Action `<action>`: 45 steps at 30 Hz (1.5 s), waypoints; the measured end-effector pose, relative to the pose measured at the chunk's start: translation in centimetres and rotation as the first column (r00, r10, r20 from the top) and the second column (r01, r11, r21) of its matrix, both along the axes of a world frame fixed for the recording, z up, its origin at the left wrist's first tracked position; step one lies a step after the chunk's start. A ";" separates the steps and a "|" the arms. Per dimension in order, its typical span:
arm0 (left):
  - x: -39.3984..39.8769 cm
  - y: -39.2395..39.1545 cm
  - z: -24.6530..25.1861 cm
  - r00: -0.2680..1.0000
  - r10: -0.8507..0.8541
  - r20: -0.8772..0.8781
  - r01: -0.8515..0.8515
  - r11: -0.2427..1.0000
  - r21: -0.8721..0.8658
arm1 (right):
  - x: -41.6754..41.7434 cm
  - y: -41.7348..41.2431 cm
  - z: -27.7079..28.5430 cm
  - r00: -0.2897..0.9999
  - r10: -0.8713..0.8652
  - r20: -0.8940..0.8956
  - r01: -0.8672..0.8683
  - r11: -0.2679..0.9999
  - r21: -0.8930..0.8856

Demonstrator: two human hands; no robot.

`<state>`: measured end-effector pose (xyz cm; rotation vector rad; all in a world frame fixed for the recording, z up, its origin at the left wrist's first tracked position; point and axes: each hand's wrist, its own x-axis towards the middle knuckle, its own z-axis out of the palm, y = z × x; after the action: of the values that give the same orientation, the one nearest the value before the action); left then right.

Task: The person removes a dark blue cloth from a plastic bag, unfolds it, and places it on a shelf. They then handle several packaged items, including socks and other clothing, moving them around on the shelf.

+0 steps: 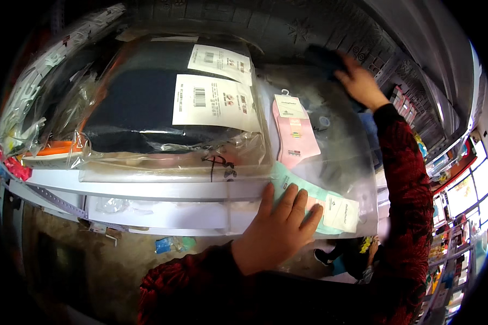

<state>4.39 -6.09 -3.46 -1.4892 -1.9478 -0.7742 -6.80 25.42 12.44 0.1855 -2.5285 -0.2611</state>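
My left hand point(282, 223) rests with spread fingers on a mint-green pair of socks point(297, 183) with a white card label, at the shelf's front edge. A pink pair of socks point(295, 136) with a small white hook lies just beyond it. Both lie on a clear plastic bag point(349, 162). My right hand point(356, 79) is reached out at the upper right, its fingers on a dark, blurred cloth item point(325, 61). Left of the socks are stacked clear packs of dark folded fabric point(134, 109) with white printed labels.
More plastic-wrapped goods point(44, 85) crowd the far left. A lower white shelf point(166, 215) runs beneath. Dark embossed panels point(260, 20) stand behind. At the lower right, another person point(349, 260) is partly visible below, and stocked racks point(447, 260) stand farther right.
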 end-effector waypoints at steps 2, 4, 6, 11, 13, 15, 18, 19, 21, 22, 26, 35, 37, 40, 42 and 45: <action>-0.1 0.2 0.0 1.000 0.013 -0.018 -0.013 1.000 -0.014 | -1.6 -2.8 -3.2 0.939 -0.119 0.324 0.125 0.992 0.002; 0.2 0.4 0.3 0.999 0.001 -0.052 -0.002 1.000 -0.012 | -0.8 -4.5 -6.4 0.876 -0.141 0.461 0.092 0.988 0.127; 0.3 0.7 0.2 0.995 0.026 -0.096 -0.027 1.000 -0.004 | 0.4 -5.3 -6.4 0.882 0.023 0.471 -0.013 1.000 -0.025; 0.3 1.1 -0.5 0.987 0.101 -0.123 -0.096 0.994 0.048 | 6.0 -10.3 -5.7 0.807 0.231 0.544 -0.207 0.973 -0.106; 0.1 1.1 -0.3 0.996 0.049 -0.081 -0.042 0.996 0.079 | 8.9 -11.5 -5.1 0.766 0.206 0.609 -0.164 0.979 -0.125; 0.1 1.3 -0.4 0.998 0.023 -0.055 -0.015 0.990 0.137 | 11.5 -11.6 -4.8 0.724 0.308 0.617 -0.240 0.951 -0.194; 0.3 1.4 -0.6 0.993 -0.027 -0.119 0.041 0.992 0.120 | 14.6 -11.5 -4.2 0.695 0.351 0.628 -0.223 0.935 -0.276; 0.5 1.5 -0.6 0.990 -0.039 -0.135 0.053 0.993 0.103 | 15.2 -11.2 -4.1 0.680 0.371 0.633 -0.223 0.926 -0.304; 1.0 1.5 -0.2 0.988 -0.009 -0.155 0.024 0.995 0.095 | 16.0 -10.4 -3.9 0.707 0.287 0.646 -0.195 0.958 -0.212; 1.2 1.5 0.0 0.986 0.004 -0.167 0.012 0.996 0.093 | 16.1 -9.7 -3.8 0.717 0.260 0.646 -0.180 0.966 -0.187; 0.4 0.4 -1.1 0.983 -0.004 -0.181 0.037 0.984 0.175 | 15.6 -6.3 -3.6 0.825 0.039 0.564 -0.088 0.994 0.060; 0.0 -1.3 -1.4 0.986 -0.021 -0.164 0.050 0.984 0.174 | 12.5 -9.4 -6.1 0.903 -0.055 0.427 0.060 0.998 0.001; -0.1 -1.4 -1.4 0.988 0.005 -0.155 0.022 0.985 0.172 | 13.0 -11.3 -6.5 0.847 0.255 0.467 -0.212 0.967 -0.143; -0.1 -1.8 -1.4 0.984 0.052 -0.171 -0.021 0.984 0.179 | 15.6 -13.3 -4.7 0.706 0.391 0.591 -0.267 0.919 -0.289; 0.0 -1.8 -1.3 0.976 0.075 -0.206 -0.031 0.978 0.206 | 17.7 -11.9 -4.4 0.652 0.459 0.603 -0.294 0.886 -0.357; 0.0 -1.6 -1.9 0.973 0.106 -0.206 -0.073 0.984 0.162 | 20.8 -10.4 -2.9 0.562 0.437 0.703 -0.217 0.897 -0.384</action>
<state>4.37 -7.73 -5.37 -1.3254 -1.7413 -0.6786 14.01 15.01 9.52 0.8298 -3.2624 0.4113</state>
